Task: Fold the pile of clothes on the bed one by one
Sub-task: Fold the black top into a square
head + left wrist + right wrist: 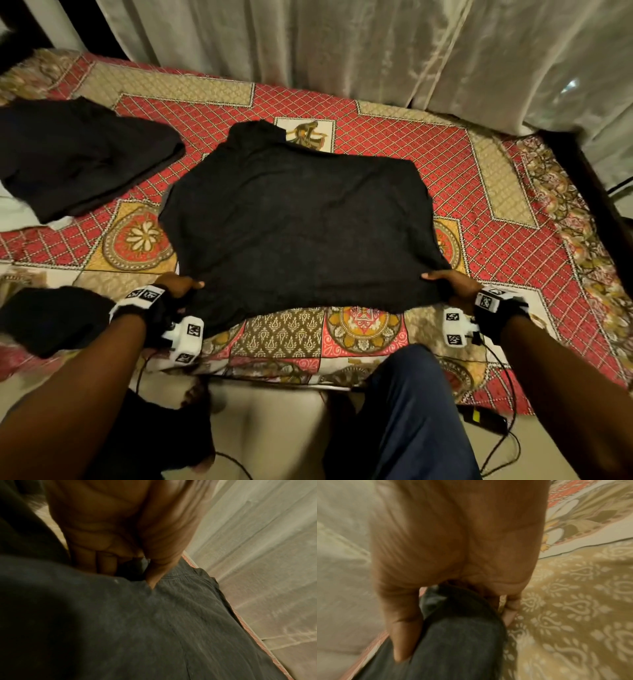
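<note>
A black shirt (298,222) lies spread across the middle of the patterned bedspread (445,164). My left hand (180,286) pinches its near left corner, thumb on top of the cloth. At the near right corner my right hand (452,284) grips the fabric the same way. The near edge hangs slightly lifted between the two hands. In the left wrist view the thumb (159,561) presses on the dark shirt (154,628). In the right wrist view my thumb and fingers (402,635) are curled round a bunch of the shirt (453,635).
A folded black garment (78,157) lies at the far left of the bed. More dark cloth (51,318) sits at the near left edge. Pale curtains (376,44) hang behind the bed. A black cable (503,428) runs along the floor at the right.
</note>
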